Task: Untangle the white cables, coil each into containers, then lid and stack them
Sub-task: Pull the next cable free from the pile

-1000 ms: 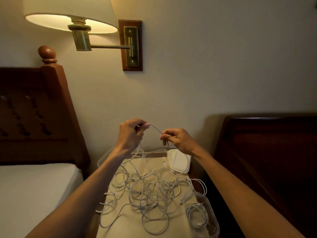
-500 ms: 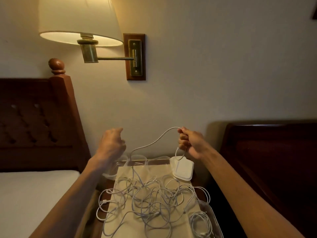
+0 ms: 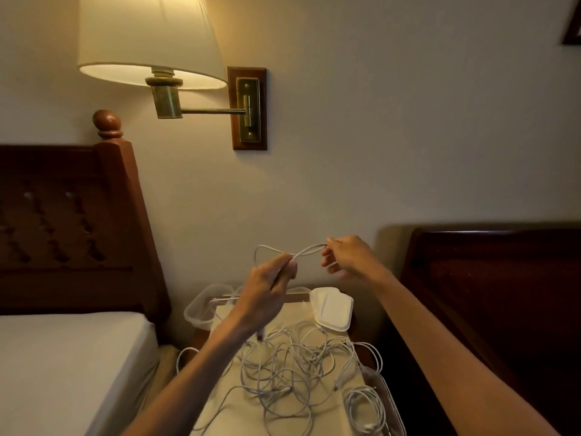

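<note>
A tangle of white cables (image 3: pixel 292 369) lies on a cream cloth on the nightstand (image 3: pixel 327 413). One white cable (image 3: pixel 309 250) is lifted above it in small loops. My left hand (image 3: pixel 267 292) pinches that cable at the crossing of the loops. My right hand (image 3: pixel 349 258) grips the right loop's end. A clear container (image 3: pixel 390 401) at the front right holds one coiled cable (image 3: pixel 364 407). Empty clear containers (image 3: pixel 201 308) stand at the back left. White lids (image 3: pixel 333 308) lie stacked at the back right.
A bed with a white mattress (image 3: pixel 63 366) and dark wooden headboard (image 3: pixel 72 221) is on the left. Another dark wooden headboard (image 3: pixel 496 294) is on the right. A wall lamp (image 3: pixel 147 42) hangs above, close to the wall behind the nightstand.
My left hand, empty half a second ago, has come back to the cable and pinches it. The lifted cable now forms loops between both hands. The view has tilted slightly.
</note>
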Demonstrator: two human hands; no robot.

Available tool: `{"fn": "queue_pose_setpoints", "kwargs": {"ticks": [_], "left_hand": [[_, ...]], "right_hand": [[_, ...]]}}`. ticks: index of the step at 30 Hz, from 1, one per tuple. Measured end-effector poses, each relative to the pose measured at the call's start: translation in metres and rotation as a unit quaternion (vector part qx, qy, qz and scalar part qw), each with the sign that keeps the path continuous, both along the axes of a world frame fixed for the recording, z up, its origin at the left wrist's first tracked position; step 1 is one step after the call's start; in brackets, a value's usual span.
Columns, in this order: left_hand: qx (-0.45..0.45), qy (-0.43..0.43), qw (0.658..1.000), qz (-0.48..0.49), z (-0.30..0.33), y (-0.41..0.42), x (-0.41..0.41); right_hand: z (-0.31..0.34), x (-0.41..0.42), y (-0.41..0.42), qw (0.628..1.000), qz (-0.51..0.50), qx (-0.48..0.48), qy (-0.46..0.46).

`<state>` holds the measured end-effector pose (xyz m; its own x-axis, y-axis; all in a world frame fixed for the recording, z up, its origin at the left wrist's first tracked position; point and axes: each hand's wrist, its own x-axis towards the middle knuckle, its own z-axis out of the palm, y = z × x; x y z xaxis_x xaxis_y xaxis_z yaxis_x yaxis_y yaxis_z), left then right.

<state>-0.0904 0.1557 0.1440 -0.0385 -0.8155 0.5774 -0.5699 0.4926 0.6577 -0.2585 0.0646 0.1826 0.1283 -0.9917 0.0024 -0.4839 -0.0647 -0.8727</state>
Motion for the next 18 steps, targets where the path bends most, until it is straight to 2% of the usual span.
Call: {"fn": "queue_pose_setpoints", "kwargs": {"ticks": [1, 2, 3, 4, 6, 9, 10, 12, 14, 15, 16, 17, 18], "left_hand": [[-0.004, -0.023, 1.0, -0.002, 0.009, -0.001, 0.003], [-0.003, -0.042, 0.999, -0.009, 0.017, -0.002, 0.005], [0.001, -0.052, 0.998, -0.021, 0.026, -0.004, 0.009], [0.004, -0.06, 0.998, -0.027, 0.034, -0.007, 0.016], [-0.003, -0.062, 0.998, -0.018, 0.049, -0.011, 0.03], [-0.055, -0.074, 0.993, 0.075, 0.065, -0.01, 0.047], [-0.061, -0.056, 0.992, 0.099, 0.071, -0.008, 0.054], [-0.068, 0.066, 0.983, 0.158, 0.087, -0.007, 0.076], [-0.104, 0.194, 0.947, 0.234, 0.108, -0.005, 0.102], [-0.106, 0.195, 0.942, 0.252, 0.116, -0.003, 0.111], [-0.076, 0.151, 0.951, 0.258, 0.119, -0.001, 0.116], [-0.005, 0.072, 0.964, 0.255, 0.118, 0.001, 0.118], [0.104, -0.029, 0.964, 0.244, 0.113, 0.003, 0.119]], "right_hand": [[-0.005, 0.002, 0.0, 0.99, -0.025, -0.102, 0.094], [-0.007, 0.006, 0.003, 0.977, -0.026, -0.192, 0.092], [-0.008, 0.011, 0.008, 0.969, 0.019, -0.239, 0.055], [-0.008, 0.014, 0.011, 0.967, 0.089, -0.239, 0.002], [-0.005, 0.015, 0.021, 0.957, 0.225, -0.132, -0.127], [-0.006, 0.015, 0.029, 0.897, 0.292, 0.053, -0.327], [-0.011, 0.016, 0.031, 0.886, 0.299, 0.071, -0.347], [-0.029, 0.018, 0.032, 0.887, 0.32, 0.079, -0.324], [-0.053, 0.017, 0.033, 0.908, 0.317, 0.062, -0.266], [-0.062, 0.017, 0.032, 0.919, 0.3, 0.051, -0.249], [-0.065, 0.017, 0.03, 0.93, 0.272, 0.034, -0.246], [-0.062, 0.018, 0.027, 0.937, 0.244, 0.013, -0.248], [-0.053, 0.021, 0.025, 0.944, 0.22, -0.008, -0.247]]}}
